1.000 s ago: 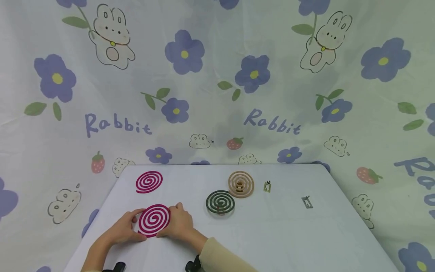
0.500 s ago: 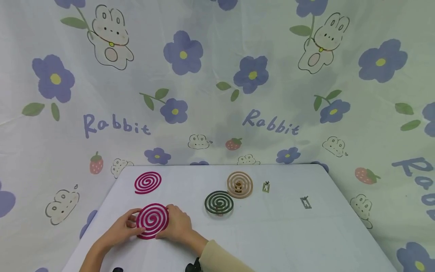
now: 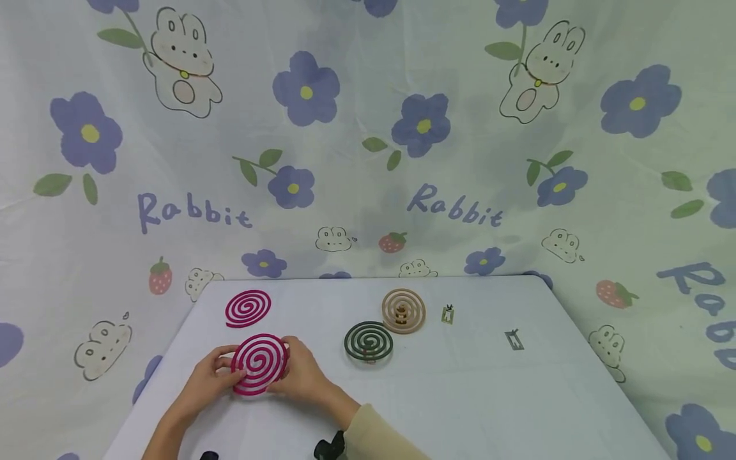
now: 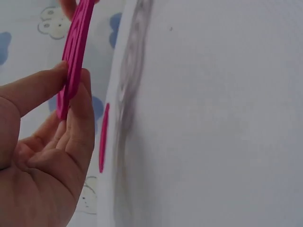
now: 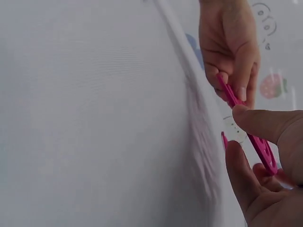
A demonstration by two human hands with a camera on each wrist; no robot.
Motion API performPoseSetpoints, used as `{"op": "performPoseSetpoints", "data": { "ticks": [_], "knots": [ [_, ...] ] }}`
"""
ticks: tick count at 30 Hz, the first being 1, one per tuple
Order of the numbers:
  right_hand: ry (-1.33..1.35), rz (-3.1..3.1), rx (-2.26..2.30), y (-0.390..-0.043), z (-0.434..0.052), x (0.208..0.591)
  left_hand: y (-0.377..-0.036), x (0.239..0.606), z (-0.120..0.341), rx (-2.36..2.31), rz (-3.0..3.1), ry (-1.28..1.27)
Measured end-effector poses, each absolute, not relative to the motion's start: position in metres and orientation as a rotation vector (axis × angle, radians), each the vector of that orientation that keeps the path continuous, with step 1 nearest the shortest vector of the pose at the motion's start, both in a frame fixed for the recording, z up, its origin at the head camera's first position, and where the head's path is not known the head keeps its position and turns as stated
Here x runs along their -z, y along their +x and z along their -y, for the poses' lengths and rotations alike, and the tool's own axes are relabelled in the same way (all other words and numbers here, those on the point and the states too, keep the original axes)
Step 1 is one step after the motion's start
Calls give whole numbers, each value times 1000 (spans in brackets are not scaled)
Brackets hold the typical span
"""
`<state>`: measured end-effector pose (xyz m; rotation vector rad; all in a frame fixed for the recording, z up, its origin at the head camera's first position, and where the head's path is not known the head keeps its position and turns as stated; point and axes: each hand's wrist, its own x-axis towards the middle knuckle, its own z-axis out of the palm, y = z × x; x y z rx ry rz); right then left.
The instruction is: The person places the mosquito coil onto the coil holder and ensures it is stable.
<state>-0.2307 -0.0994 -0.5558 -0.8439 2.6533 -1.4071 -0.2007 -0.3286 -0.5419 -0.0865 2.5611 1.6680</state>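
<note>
The only readable writing is on the printed cloth backdrop (image 3: 368, 128) hung behind the worktop (image 3: 460, 396). The word "Rabbit" stands there in purple handwritten letters at far left (image 3: 194, 214), and again right of centre (image 3: 455, 209). At the right edge a third, larger copy is cut off by the frame, so only "Ra" (image 3: 692, 279) shows, with part of a letter below it. Nothing readable shows on the coils, the small metal stands or the worktop.
</note>
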Motion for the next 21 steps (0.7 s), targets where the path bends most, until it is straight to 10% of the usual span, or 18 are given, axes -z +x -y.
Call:
{"op": "performPoseSetpoints", "data": {
  "ticks": [21],
  "knots": [
    [-317,-2206,2041,-238,67,516,-209,518,283,-2037,-2371,-95]
  ]
}}
